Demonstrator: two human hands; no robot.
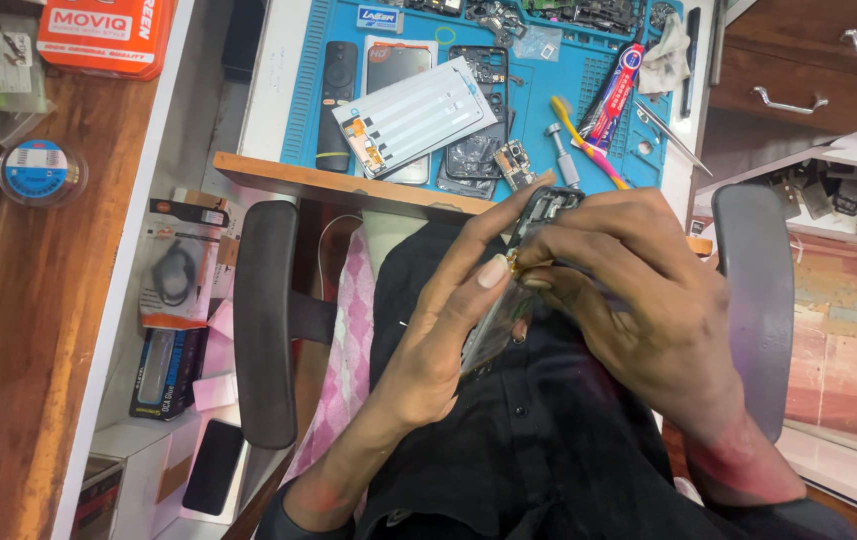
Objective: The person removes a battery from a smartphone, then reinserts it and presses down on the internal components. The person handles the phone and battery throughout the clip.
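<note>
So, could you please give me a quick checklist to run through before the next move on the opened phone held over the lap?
1. Phone held in both hands: ok. The left hand and right hand both grip the opened phone.
2. Phone supported by the bench: not ok. It is held above the lap, off the blue work mat.
3. Gold flex part at the fingertips free or attached: cannot tell.
4. Tools within reach: ok. The toothbrush and tweezers lie on the mat.
5. White display panel out of the way: ok, it rests on the mat.
</note>
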